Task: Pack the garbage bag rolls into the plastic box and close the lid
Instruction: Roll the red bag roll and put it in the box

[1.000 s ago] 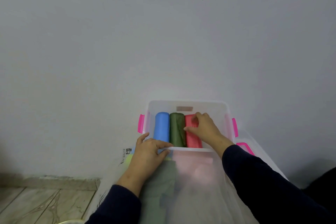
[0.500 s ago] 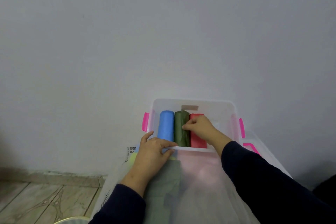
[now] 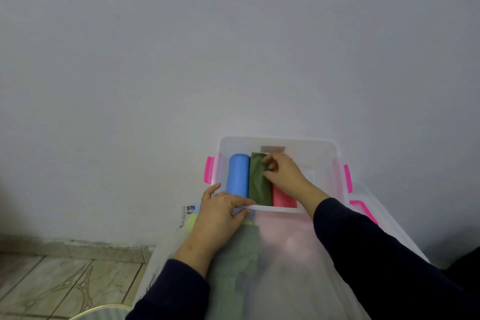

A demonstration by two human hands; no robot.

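Rolls lengthwise toward wall — right hand (image 3: 284, 173) fingers pinching green roll (image 3: 258, 180), left hand (image 3: 220, 212) gripping box rim (image 3: 275, 208)

Free gap in box (image 3: 335, 163), rt side
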